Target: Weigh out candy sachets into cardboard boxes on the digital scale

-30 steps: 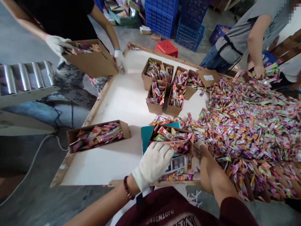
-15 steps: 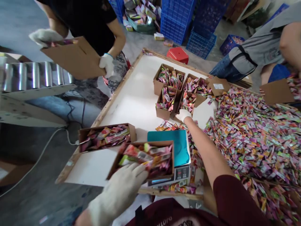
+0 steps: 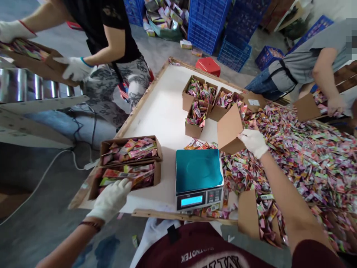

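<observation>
One brown cardboard box is pinched at three o'clock by the white-gloved right hand; the left hand: grip unclear.

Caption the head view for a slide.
Left hand on a packet-filled carton, right hand gripping a tilted carton, teal-topped scale between.

I count 1 scale. Left of it I have 2 filled cartons; off its far right corner, 1 tipped carton. Beyond it I see 1 red stool. The sachets right of it are too many for me to count.
</observation>
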